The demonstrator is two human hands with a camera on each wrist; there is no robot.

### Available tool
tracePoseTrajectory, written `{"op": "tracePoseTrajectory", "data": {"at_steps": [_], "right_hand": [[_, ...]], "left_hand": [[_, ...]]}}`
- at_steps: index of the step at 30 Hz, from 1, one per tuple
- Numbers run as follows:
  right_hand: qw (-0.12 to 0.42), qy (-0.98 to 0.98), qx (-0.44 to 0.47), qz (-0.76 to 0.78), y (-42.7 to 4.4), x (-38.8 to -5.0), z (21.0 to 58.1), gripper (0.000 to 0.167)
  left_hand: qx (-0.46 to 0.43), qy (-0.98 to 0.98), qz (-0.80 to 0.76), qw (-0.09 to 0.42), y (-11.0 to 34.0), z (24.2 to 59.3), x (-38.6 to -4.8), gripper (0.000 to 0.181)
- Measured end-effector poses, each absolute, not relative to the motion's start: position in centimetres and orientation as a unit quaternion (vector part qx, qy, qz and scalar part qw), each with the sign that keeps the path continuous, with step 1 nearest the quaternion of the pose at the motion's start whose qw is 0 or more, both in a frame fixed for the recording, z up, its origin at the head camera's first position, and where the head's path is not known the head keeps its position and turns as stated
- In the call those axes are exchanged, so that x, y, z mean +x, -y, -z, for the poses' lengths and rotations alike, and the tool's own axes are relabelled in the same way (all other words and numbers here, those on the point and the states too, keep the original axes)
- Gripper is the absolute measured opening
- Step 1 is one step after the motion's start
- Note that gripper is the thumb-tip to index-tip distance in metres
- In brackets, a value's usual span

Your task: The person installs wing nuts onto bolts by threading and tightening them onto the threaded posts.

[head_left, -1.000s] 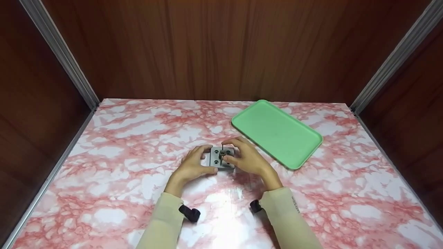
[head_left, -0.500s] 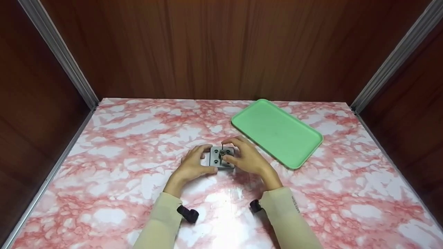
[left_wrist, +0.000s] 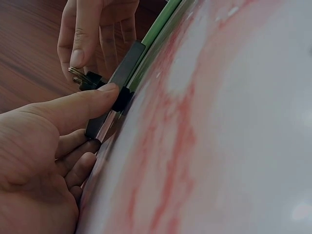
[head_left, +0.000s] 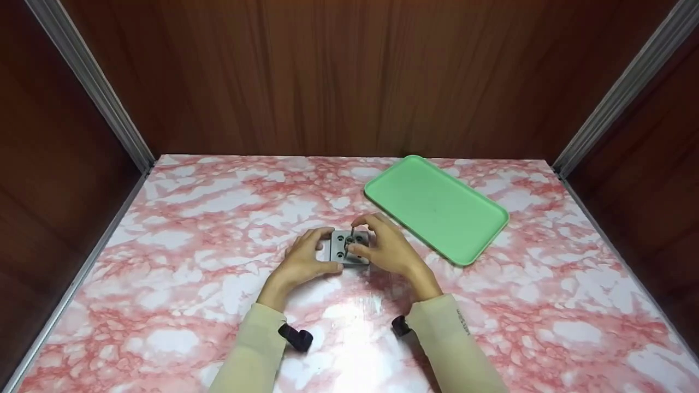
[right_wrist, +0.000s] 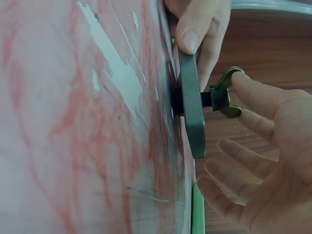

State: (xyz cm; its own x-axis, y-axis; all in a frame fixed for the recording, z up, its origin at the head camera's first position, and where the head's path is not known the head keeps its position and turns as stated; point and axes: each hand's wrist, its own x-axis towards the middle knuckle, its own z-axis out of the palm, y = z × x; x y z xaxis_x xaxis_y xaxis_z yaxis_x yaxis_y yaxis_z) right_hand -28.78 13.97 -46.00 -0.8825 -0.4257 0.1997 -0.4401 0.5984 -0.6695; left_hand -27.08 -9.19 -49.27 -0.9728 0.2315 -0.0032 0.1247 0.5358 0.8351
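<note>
A grey metal plate (head_left: 356, 261) with several holes is held just above the table. A threaded stud rises from its middle, carrying a brass-coloured wing nut (right_wrist: 230, 92). My left hand (head_left: 303, 263) grips the plate's left side, thumb on the near edge and fingers at the far edge. In the right wrist view the plate (right_wrist: 194, 107) is seen edge-on, with a dark part beneath it. My right hand (head_left: 392, 248) has thumb and index finger on the wings of the nut; its other fingers (right_wrist: 234, 180) are loosely bent.
A green tray (head_left: 437, 210) lies at an angle behind and to the right of the plate. The marbled red and white table (head_left: 218, 218) has brown wood panels (head_left: 327, 82) at the back and sides, with metal rails in the corners.
The wing nut has turned slightly between my right thumb and index finger. My left hand keeps its grip on the plate, and the tray has stayed put.
</note>
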Motion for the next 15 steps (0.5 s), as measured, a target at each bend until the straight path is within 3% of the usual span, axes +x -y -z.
{"op": "tracePoseTrajectory", "data": {"at_steps": [15], "right_hand": [[0.063,0.895,0.224,-0.381,-12.96,-28.60,46.43,0.042]], "left_hand": [[0.102,-0.877,-0.466,0.059,9.26,49.28,-27.08,0.092]]}}
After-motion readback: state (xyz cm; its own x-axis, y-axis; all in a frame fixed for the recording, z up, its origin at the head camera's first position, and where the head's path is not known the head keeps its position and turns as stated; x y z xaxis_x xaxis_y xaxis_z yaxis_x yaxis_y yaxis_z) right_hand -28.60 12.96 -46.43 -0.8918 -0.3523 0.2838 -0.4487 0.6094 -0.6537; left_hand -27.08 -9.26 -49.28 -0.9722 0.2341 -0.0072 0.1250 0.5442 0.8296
